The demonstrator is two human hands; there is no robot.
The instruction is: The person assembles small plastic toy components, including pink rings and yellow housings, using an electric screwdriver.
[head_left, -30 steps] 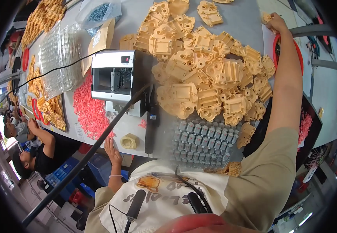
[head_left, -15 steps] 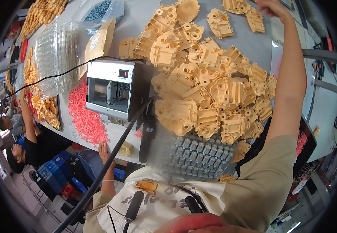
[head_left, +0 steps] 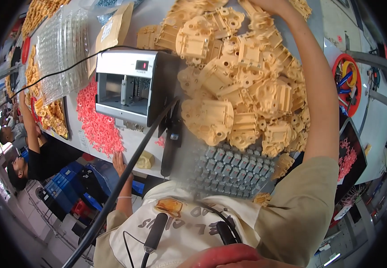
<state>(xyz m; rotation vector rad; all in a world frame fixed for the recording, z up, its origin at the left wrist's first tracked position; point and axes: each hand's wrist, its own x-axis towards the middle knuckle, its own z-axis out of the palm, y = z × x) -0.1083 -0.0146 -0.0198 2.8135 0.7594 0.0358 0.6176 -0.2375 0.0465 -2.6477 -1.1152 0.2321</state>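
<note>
My right arm reaches far out over the table. My right hand (head_left: 271, 5) is at the upper edge of the picture, against tan plastic housings (head_left: 257, 17) at the far side of a big heap; its fingers are mostly cut off by the picture edge. The heap of tan plastic housings (head_left: 207, 118) spreads from there toward me. My left hand (head_left: 119, 164) rests on the near table edge beside a pile of small pink plastic rings (head_left: 97, 123), fingers stretched out and holding nothing.
Left of the heap stands a silver-black boxy machine (head_left: 124, 96) with a black cable. Several grey parts sit in rows in a tray (head_left: 233, 172) nearest me. Clear plastic trays (head_left: 64, 58) and a brown envelope (head_left: 113, 29) lie far left; a red bowl (head_left: 357, 85) is at right.
My right hand has swept left from the far right. Loose housings at the far side now lie against the heap. The view has shifted slightly; my left hand stays at the table edge.
</note>
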